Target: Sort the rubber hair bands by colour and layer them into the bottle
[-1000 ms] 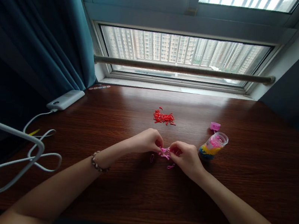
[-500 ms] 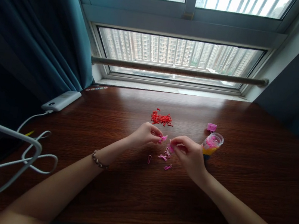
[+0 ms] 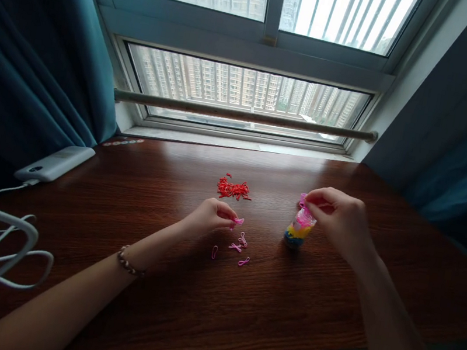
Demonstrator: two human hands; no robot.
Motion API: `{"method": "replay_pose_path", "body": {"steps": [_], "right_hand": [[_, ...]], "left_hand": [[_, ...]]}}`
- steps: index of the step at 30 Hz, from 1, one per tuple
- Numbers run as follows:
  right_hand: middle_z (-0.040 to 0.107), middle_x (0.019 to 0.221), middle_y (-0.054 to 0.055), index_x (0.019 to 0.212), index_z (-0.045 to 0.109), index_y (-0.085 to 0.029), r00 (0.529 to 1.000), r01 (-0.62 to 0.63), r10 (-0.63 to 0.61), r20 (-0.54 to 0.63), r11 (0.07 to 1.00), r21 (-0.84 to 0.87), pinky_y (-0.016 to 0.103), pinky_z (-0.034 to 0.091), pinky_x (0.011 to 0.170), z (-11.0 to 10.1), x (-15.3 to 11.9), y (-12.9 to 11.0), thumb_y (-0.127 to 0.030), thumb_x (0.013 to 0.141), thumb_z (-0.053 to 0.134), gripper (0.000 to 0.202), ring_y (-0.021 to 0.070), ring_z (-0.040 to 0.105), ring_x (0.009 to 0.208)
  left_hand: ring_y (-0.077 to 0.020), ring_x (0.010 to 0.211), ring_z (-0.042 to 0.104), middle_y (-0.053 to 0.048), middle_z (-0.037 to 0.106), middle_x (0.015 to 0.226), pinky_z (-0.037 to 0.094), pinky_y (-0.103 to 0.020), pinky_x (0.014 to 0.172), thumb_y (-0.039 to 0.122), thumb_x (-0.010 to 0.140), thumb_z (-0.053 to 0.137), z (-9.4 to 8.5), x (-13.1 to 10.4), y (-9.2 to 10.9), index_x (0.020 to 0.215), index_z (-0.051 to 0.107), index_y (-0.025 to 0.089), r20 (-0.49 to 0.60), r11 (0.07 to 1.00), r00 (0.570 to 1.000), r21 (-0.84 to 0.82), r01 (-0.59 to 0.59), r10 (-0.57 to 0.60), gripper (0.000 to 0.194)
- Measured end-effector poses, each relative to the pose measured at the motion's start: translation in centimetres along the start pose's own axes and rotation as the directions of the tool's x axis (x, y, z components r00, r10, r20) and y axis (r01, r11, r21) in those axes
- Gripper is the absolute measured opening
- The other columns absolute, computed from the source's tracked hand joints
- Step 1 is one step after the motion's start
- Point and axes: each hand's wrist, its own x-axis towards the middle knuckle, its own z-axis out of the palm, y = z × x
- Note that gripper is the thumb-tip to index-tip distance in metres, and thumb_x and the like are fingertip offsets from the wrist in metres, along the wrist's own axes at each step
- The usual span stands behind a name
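My left hand (image 3: 209,217) is closed in a pinch on a small bunch of pink rubber bands (image 3: 238,221), held just above the table. Below its fingertips lie several loose pink rubber bands (image 3: 235,247), looped and twisted. Over at the right, my right hand (image 3: 336,212) pinches more pink rubber bands (image 3: 306,211) at the mouth of a clear jar (image 3: 294,237). The jar shows pink, yellow and dark blue layers. Part of its rim is hidden by the fingers. A pink lid (image 3: 303,198) shows behind it.
A heap of red rubber bands (image 3: 232,188) lies beyond my left hand. On the left are a white power strip (image 3: 56,163) and its looped white cable (image 3: 31,234). The brown table (image 3: 140,314) runs back to the window, with a blue curtain (image 3: 70,54) beside it.
My right hand has moved right and away from the loose bands, over to the jar's mouth. My left hand keeps its pinch. The whole view has shifted and tilted slightly.
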Motion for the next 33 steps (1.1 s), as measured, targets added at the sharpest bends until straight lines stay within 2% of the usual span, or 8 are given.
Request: {"method": "replay_pose_path", "body": {"steps": [4,9,17,24,33], "right_hand": [[0.063,0.076,0.003,0.075,0.064,-0.018,0.999,0.032,-0.032,-0.003,0.994,-0.104,0.027,0.047,0.064,0.3,-0.3,-0.2,-0.018,0.075,0.057,0.007,0.0155,0.059,0.069],[0.064,0.077,0.003,0.075,0.065,-0.018,0.998,0.062,-0.061,0.010,0.979,-0.193,0.027,0.044,0.065,0.2,-0.4,-0.6,-0.016,0.075,0.057,0.008,0.0164,0.059,0.071],[0.066,0.079,0.003,0.079,0.067,-0.020,0.999,0.042,-0.039,0.024,0.991,-0.127,0.028,0.046,0.067,-0.4,-0.6,-0.8,-0.020,0.076,0.057,0.010,0.0168,0.061,0.072],[0.068,0.078,0.002,0.079,0.068,-0.020,1.000,-0.005,0.007,0.024,0.998,-0.070,0.026,0.049,0.065,-1.1,-0.4,-0.5,-0.021,0.074,0.058,0.011,0.0159,0.063,0.072],[0.069,0.080,0.002,0.084,0.069,-0.020,0.977,-0.006,0.026,0.211,0.995,-0.095,0.025,0.049,0.067,-2.1,0.2,-1.0,-0.016,0.071,0.057,0.018,0.0171,0.064,0.073]], "left_hand": [[-0.0147,0.062,0.061,-0.007,0.067,0.071,0.049,-0.024,0.058,0.032,0.064,0.068,0.0,-0.1,-0.3,0.076,0.069,0.010,0.031,0.999,0.999,-0.024,-0.029,0.030,0.025],[-0.0162,0.071,0.062,-0.007,0.067,0.075,0.050,-0.024,0.065,0.029,0.064,0.068,-0.1,-0.1,0.0,0.074,0.070,0.011,0.001,0.998,0.998,0.032,-0.061,0.061,0.020],[-0.0171,0.071,0.062,-0.008,0.067,0.075,0.050,-0.025,0.064,0.036,0.065,0.067,-0.4,0.3,-1.0,0.075,0.069,0.011,0.009,0.995,0.996,0.045,-0.090,0.090,0.027],[-0.0179,0.071,0.062,-0.008,0.068,0.076,0.049,-0.026,0.065,0.034,0.064,0.068,-0.4,0.3,-1.1,0.076,0.069,0.010,0.019,0.996,0.997,0.054,-0.074,0.073,0.026],[-0.0183,0.072,0.063,-0.007,0.068,0.077,0.050,-0.028,0.068,0.034,0.061,0.070,-0.2,0.4,-1.0,0.074,0.069,0.011,0.028,0.999,0.999,-0.009,-0.043,0.043,0.026]]}}
